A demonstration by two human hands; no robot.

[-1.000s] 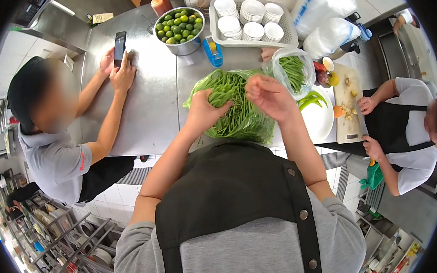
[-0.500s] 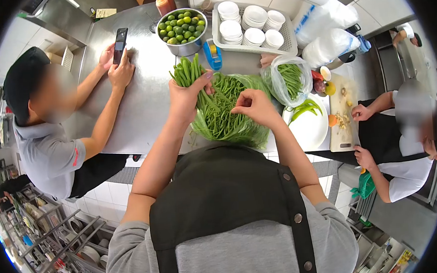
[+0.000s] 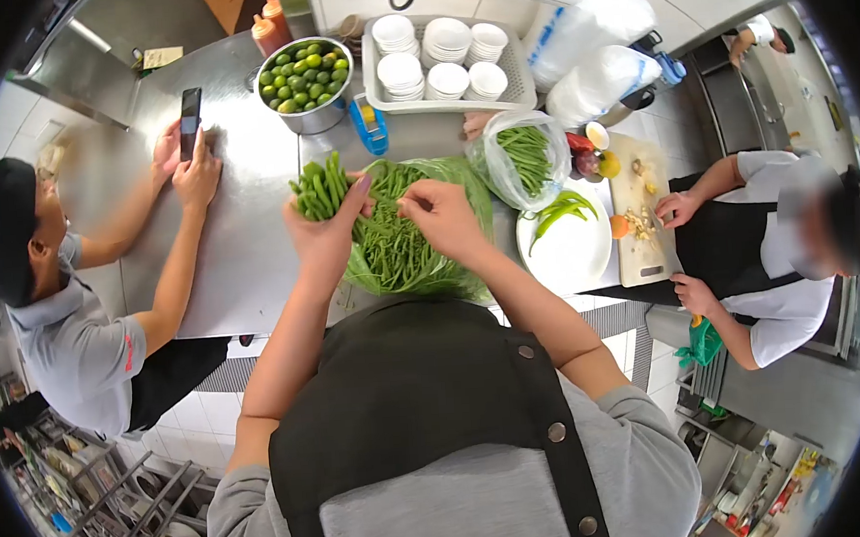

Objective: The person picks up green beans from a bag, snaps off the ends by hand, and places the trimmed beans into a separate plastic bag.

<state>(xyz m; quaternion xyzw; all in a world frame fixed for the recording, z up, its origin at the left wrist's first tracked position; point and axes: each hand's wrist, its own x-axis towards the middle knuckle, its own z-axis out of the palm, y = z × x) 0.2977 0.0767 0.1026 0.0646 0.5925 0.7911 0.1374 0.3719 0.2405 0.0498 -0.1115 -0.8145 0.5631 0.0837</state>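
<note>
Left Hand Grips Green Beans Beside an Open Bag

The left hand (image 3: 318, 238) is closed around a bunch of green beans (image 3: 321, 190), tips upward. Just right of it, a green plastic bag (image 3: 477, 199) lies open, full of loose beans (image 3: 397, 246). The right hand (image 3: 439, 217) is over the bag's right part, apart from the left, thumb and fingers drawn together; whether they pinch a bean cannot be told.

Across the metal tabletop (image 3: 250, 230), from the left: a person (image 3: 91, 358) holding a phone (image 3: 191, 124), a bowl of green citrus (image 3: 304, 79), a blue tape dispenser (image 3: 369, 129), a tray (image 3: 526, 93) of stacked white dishes, a clear bag of beans (image 3: 524, 159), a plate (image 3: 567, 250) with long green peppers, then a cutting board (image 3: 644, 265) before another person (image 3: 733, 235). Crowded racks (image 3: 133, 484) stand lower left; white floor tiles (image 3: 201, 412) show beyond the tabletop's near edge.
</note>
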